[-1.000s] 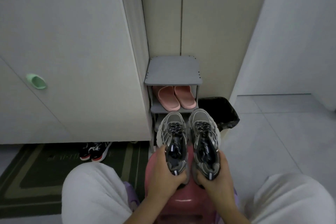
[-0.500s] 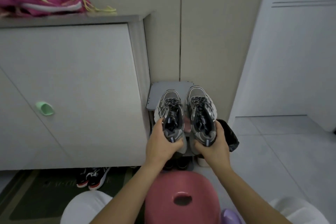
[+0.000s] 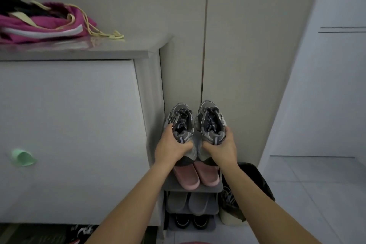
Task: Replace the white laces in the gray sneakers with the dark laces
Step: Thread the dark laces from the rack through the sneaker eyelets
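Note:
Two gray sneakers with dark laces are held side by side over the top of a small gray shoe rack, toes toward the wall. My left hand grips the heel of the left sneaker. My right hand grips the heel of the right sneaker. Both arms are stretched forward. The rack's top shelf is hidden behind the shoes and hands. No white laces are in view.
Pink slippers lie on the rack's second shelf, gray slippers and black shoes below. A white cabinet stands at left with pink cloth on top. A black-lined bin sits right of the rack.
Both hands have carried the sneakers forward and up from over the pink stool to the top of the shoe rack. My view has risen and moved closer.

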Motion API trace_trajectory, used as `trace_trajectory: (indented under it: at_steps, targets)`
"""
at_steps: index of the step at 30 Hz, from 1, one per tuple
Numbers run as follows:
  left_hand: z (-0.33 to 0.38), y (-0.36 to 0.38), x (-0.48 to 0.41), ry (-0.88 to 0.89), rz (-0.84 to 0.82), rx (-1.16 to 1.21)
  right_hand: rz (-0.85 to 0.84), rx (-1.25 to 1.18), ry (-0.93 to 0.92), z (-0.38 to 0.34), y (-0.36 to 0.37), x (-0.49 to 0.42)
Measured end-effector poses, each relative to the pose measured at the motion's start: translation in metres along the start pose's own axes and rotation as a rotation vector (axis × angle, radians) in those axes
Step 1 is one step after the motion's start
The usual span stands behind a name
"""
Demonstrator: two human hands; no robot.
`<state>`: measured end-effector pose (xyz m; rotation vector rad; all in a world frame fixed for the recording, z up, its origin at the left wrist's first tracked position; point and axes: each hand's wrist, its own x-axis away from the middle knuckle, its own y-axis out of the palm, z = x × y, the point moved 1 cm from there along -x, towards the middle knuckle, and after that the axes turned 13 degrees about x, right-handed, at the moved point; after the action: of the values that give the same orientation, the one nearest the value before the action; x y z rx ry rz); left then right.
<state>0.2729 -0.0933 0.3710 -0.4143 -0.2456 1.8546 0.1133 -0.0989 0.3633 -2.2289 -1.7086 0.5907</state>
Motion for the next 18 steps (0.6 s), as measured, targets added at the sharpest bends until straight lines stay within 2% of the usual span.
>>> trace_trajectory:
  at_steps: [11, 18]
  targets:
    - [-0.030, 0.020, -0.046, -0.059, -0.012, 0.023, -0.017, 0.049, 0.062, 0.023, 0.033, -0.042]
    - [-0.037, 0.023, -0.056, -0.031, -0.025, 0.032, -0.030, 0.061, 0.076, 0.031, 0.040, -0.054]
